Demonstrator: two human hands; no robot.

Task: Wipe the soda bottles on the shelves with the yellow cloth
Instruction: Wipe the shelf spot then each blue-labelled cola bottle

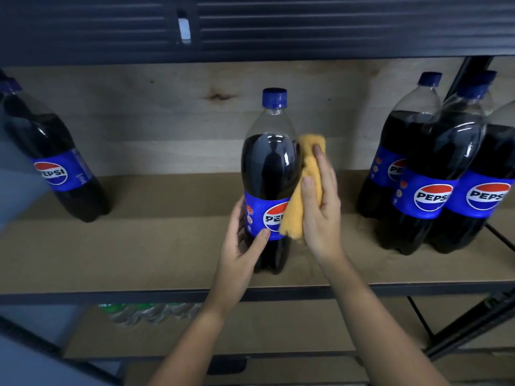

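A tall Pepsi bottle with a blue cap stands upright in the middle of the wooden shelf. My left hand grips its lower body, thumb on the blue label. My right hand holds the yellow cloth and presses it against the bottle's right side, from the dark shoulder down to the label. The cloth covers part of the label's logo.
One Pepsi bottle stands at the far left of the shelf. Three more bottles cluster at the right beside a black diagonal brace. The dark upper shelf hangs overhead. Clear bottles with green labels sit on the lower shelf.
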